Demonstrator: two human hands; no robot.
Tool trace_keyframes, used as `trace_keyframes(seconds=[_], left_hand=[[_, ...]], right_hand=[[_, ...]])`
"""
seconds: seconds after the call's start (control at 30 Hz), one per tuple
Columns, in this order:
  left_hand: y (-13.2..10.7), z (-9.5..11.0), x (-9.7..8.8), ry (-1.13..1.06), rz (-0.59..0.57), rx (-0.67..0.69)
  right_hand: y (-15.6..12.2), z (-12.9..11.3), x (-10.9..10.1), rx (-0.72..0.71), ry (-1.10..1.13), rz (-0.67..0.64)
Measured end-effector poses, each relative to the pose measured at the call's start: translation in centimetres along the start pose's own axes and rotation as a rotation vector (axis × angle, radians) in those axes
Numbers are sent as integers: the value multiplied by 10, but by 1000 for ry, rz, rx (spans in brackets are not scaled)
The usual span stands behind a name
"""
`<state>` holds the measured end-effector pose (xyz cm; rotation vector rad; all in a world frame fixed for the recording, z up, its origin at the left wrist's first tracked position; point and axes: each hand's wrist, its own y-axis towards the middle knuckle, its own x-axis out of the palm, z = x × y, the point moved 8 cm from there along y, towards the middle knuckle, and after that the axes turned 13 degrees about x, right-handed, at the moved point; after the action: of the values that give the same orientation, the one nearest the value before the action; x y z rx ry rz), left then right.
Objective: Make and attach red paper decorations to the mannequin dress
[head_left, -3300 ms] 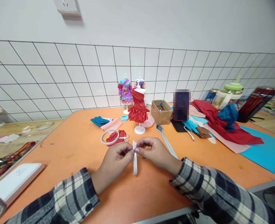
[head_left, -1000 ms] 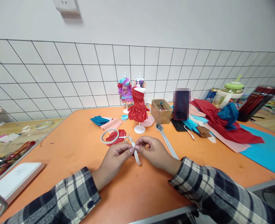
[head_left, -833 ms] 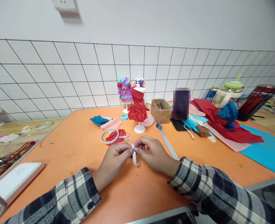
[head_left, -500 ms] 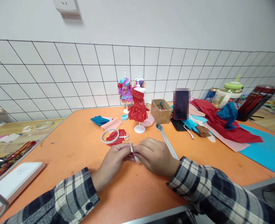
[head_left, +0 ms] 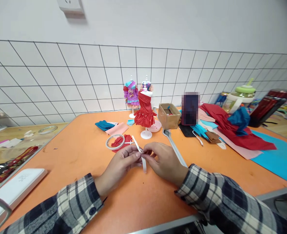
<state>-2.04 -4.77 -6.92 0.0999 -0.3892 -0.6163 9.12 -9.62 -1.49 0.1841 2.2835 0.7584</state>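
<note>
My left hand (head_left: 120, 167) and my right hand (head_left: 161, 161) meet over the orange table (head_left: 72, 156), both pinching a narrow white strip (head_left: 143, 162) between thumb and fingertips. The strip bends at the pinch, one end pointing up and away, the other hanging down toward the table. Just beyond my hands lie a roll of tape (head_left: 114, 142), red scraps (head_left: 121, 141) and small scissors (head_left: 132, 141). A small mannequin in a red dress (head_left: 144, 112) stands further back.
A second mannequin in a purple dress (head_left: 131, 95), a cardboard box (head_left: 169, 115) and a blurred dark object (head_left: 190, 108) stand by the wall grid. Red, blue and pink cloth (head_left: 233, 133) piles at right, with bottles (head_left: 241, 96). A white case (head_left: 14, 188) lies at left.
Over the last second both hands kept pinching the strip, folding and turning it; the hanging end swung and the upper end now sticks out away from me.
</note>
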Motion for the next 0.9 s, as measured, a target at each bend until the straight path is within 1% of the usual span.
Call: trace_keyframes(seconds=[0.07, 0.23, 0.37, 0.47, 0.53, 0.6, 0.67, 0.73, 0.8, 0.83, 0.87, 0.9], left_hand=[[0, 2, 1, 56, -24, 31], [3, 10, -6, 262, 31, 115], [4, 10, -8, 328, 29, 116], [3, 13, -9, 434, 33, 168], [1, 15, -8, 528, 10, 225], [-1, 18, -4, 662, -40, 286], [-2, 23, 0, 849, -106, 352], [-1, 29, 2, 1067, -176, 430], [2, 36, -1, 1264, -209, 493], [4, 39, -6, 1339, -189, 503], [7, 43, -13, 1378, -142, 494], [11, 45, -22, 1375, -93, 459]], right_hand=[[1, 5, 2, 64, 41, -19], [4, 13, 5, 176, 192, -52], [5, 19, 8, 268, 288, -96], [5, 24, 10, 357, 344, -117], [5, 29, 12, 433, 395, -141], [6, 36, 15, 519, 470, -168], [6, 43, 19, 619, 587, -220], [5, 47, 26, 710, 713, -301], [3, 48, 32, 774, 786, -399], [1, 48, 36, 790, 788, -454], [-2, 47, 40, 801, 775, -507], [-4, 46, 42, 806, 754, -545]])
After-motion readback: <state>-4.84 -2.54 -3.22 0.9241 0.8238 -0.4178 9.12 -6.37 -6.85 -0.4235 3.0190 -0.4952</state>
